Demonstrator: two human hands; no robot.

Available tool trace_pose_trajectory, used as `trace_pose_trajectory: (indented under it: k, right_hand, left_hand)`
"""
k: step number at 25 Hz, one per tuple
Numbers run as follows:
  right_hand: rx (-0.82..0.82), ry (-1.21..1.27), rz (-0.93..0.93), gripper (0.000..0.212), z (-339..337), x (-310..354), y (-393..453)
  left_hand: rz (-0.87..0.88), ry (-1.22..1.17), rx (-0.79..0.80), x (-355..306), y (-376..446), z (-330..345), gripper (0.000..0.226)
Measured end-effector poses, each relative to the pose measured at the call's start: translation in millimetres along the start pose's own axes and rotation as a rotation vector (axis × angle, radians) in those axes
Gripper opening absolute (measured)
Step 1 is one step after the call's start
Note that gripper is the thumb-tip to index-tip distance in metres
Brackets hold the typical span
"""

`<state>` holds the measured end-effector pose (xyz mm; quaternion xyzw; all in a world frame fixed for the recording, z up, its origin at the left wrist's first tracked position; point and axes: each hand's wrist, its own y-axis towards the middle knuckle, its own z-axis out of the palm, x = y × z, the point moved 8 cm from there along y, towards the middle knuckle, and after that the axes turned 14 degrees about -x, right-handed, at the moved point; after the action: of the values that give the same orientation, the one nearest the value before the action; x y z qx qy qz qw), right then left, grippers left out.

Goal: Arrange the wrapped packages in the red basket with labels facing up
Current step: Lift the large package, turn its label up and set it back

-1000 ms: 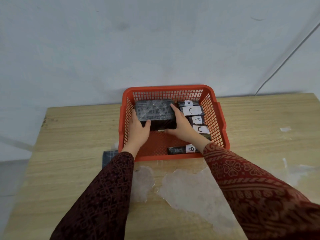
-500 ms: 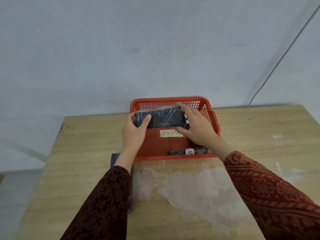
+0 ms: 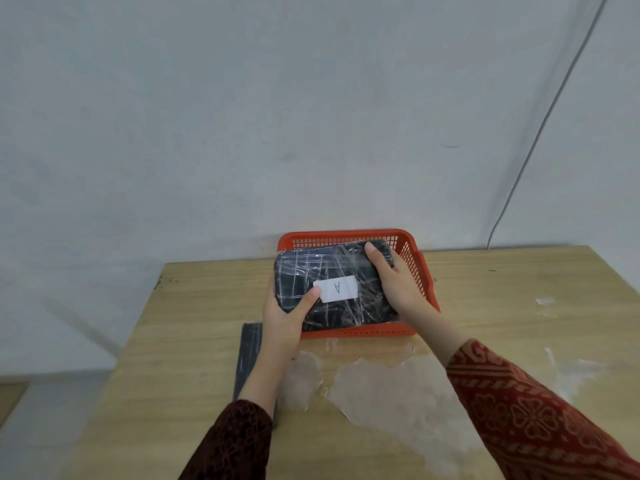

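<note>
A large black package (image 3: 346, 306) wrapped in clear film is held above the red basket (image 3: 412, 258), tilted toward me. Its white label (image 3: 337, 288) with the letter A faces up. My left hand (image 3: 285, 317) grips its near left corner, thumb beside the label. My right hand (image 3: 394, 282) clasps its right end, thumb on top at the far corner. The package hides the basket's inside and the smaller packages in it.
The basket stands at the back of a wooden table (image 3: 519, 306), close to a white wall. A dark flat package (image 3: 250, 358) lies on the table left of the basket, partly under my left forearm. Pale film patches (image 3: 391, 393) stick to the tabletop in front.
The big package was lifted off the basket floor and turned over, so the label A now faces up. Both hands kept hold of it. The camera tilted upward.
</note>
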<state>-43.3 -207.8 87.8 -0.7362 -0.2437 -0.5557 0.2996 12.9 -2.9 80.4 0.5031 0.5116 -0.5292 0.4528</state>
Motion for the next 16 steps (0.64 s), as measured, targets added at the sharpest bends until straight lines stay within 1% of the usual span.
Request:
trace_pose_trajectory:
  k: [1, 3, 4, 5, 6, 7, 9, 10, 11, 12, 13, 14, 15, 16]
  right_hand:
    - [0.038, 0.014, 0.031, 0.097, 2.3, -3.8, -1.9]
    - [0.157, 0.125, 0.134, 0.065, 3.7, -9.3, -6.1]
    - [0.223, 0.158, 0.157, 0.048, 2.0, -8.4, -7.3]
    - [0.281, 0.149, 0.143, 0.037, -1.4, -5.8, -7.7]
    - [0.343, 0.091, 0.091, 0.033, -4.5, -2.0, -8.1]
    - [0.412, 0.003, 0.007, 0.035, -5.9, 5.2, -10.9]
    - [0.543, -0.186, -0.157, 0.047, -0.3, 19.3, -21.4]
    - [0.584, -0.238, -0.211, 0.053, 4.4, 25.5, -26.0]
    - [0.603, -0.256, -0.246, 0.059, 8.9, 33.2, -29.5]
    - [0.588, -0.248, -0.270, 0.061, 12.7, 41.1, -31.6]
    - [0.534, -0.226, -0.296, 0.060, 14.2, 47.3, -31.0]
    - [0.447, -0.209, -0.333, 0.055, 13.4, 51.8, -28.3]
    - [0.337, -0.200, -0.374, 0.050, 10.5, 54.5, -24.9]
    - [0.226, -0.186, -0.405, 0.046, 6.8, 55.1, -22.1]
  left_hand:
    - [-0.023, 0.003, 0.019, -0.2, 1.1, -0.4, 0.075]
    - [-0.025, 0.091, 0.106, -11.7, 9.5, 0.2, 0.053]
    - [0.006, 0.151, 0.176, -23.7, 16.3, 1.8, 0.045]
    - [0.055, 0.200, 0.254, -38.7, 23.8, 3.5, 0.042]
    - [0.114, 0.238, 0.341, -55.1, 30.5, 6.5, 0.043]
    - [0.176, 0.292, 0.444, -70.7, 34.5, 10.9, 0.045]
    - [0.281, 0.462, 0.695, -91.4, 29.2, 27.7, 0.050]
    - [0.335, 0.557, 0.797, -95.1, 23.9, 37.7, 0.053]
    - [0.389, 0.637, 0.845, -96.0, 20.9, 46.6, 0.058]
    - [0.436, 0.680, 0.821, -97.2, 21.4, 53.1, 0.065]
    - [0.472, 0.676, 0.729, -99.0, 24.5, 56.4, 0.072]
    - [0.477, 0.617, 0.579, -100.5, 27.7, 54.7, 0.077]
    - [0.440, 0.513, 0.399, -97.3, 30.0, 47.2, 0.078]
    - [0.362, 0.377, 0.237, -86.6, 28.9, 37.3, 0.077]
